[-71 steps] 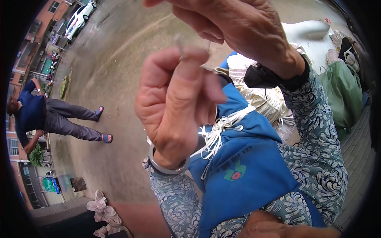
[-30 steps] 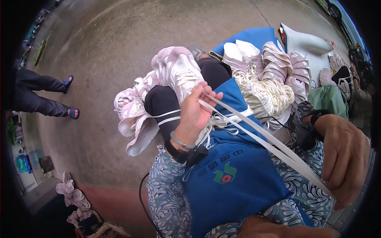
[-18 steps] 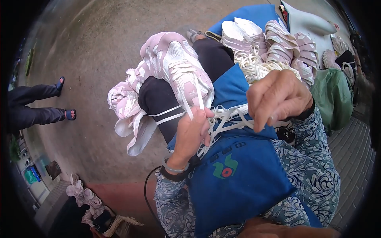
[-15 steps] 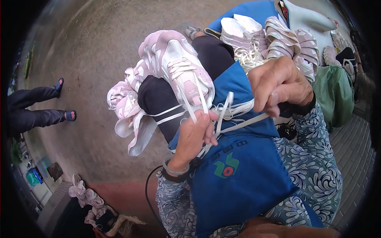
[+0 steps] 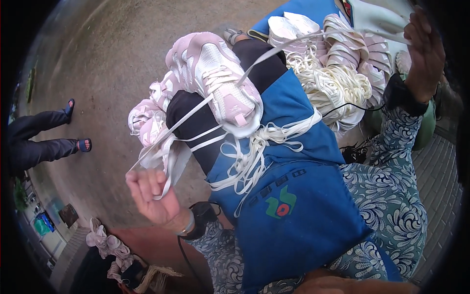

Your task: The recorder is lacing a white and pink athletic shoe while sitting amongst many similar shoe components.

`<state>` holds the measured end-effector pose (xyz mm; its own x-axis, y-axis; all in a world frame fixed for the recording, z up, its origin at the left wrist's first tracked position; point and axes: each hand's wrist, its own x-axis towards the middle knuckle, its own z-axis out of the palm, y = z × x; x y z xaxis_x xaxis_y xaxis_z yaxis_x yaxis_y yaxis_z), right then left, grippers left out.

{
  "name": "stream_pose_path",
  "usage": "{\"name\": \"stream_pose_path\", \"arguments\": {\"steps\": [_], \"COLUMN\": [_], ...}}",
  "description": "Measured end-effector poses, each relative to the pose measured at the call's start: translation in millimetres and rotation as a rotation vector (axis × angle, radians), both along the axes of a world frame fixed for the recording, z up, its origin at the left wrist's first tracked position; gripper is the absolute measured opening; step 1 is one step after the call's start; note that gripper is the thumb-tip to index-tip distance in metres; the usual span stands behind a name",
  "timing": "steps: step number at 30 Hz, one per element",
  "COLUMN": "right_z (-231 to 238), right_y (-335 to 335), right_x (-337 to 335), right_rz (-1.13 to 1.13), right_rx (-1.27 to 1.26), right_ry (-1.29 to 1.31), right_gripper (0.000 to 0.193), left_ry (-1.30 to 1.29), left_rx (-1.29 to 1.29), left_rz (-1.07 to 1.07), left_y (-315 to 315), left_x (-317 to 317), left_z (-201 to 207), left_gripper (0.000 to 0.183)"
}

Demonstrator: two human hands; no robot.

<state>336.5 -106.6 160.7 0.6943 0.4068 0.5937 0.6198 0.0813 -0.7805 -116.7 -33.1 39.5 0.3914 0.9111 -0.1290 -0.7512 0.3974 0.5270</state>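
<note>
The head view looks steeply down from the person's head, through the left of two side-by-side fisheye cameras, onto the blue apron [image 5: 313, 230]. The apron lies near and looms large; the wide view also takes in the pink-and-white shoe [image 5: 234, 100] just beyond it and the ground [image 5: 112, 73] farther off to its left.

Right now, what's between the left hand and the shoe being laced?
Head view: a white lace stretches from the shoe to the left hand, crossing over the black-clad left knee and hanging pink-white uppers.
</note>
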Motion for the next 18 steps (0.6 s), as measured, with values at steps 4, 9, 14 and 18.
{"name": "stream_pose_path", "arguments": {"steps": [4,9,14,18], "right_z": [-8.6,-73.3,-109.0,-140.1], "right_y": [-5.9,29.2,63.3,79.4], "right_x": [24.9,-59.8,-118.7,-128.2], "right_rz": [0.437,0.795,0.98,1.102], "right_rx": [0.057,-0.461,-0.588,-0.582], "right_ry": [0.304,0.229,-0.303,-0.339], "right_gripper": [0.024,0.012,0.014,0.016], "left_ry": [0.237,0.659,0.262,0.414], "left_rx": [0.169,-0.022,0.269,0.13], "left_rz": [0.429,0.897,0.548,0.27], "left_y": [9.6,8.9,8.5,0.2], "left_x": [-40.9,-5.7,-53.6,6.4], "left_z": [-4.9,4.1,3.0,-7.0], "left_gripper": [0.027,0.028,0.023,0.021]}}
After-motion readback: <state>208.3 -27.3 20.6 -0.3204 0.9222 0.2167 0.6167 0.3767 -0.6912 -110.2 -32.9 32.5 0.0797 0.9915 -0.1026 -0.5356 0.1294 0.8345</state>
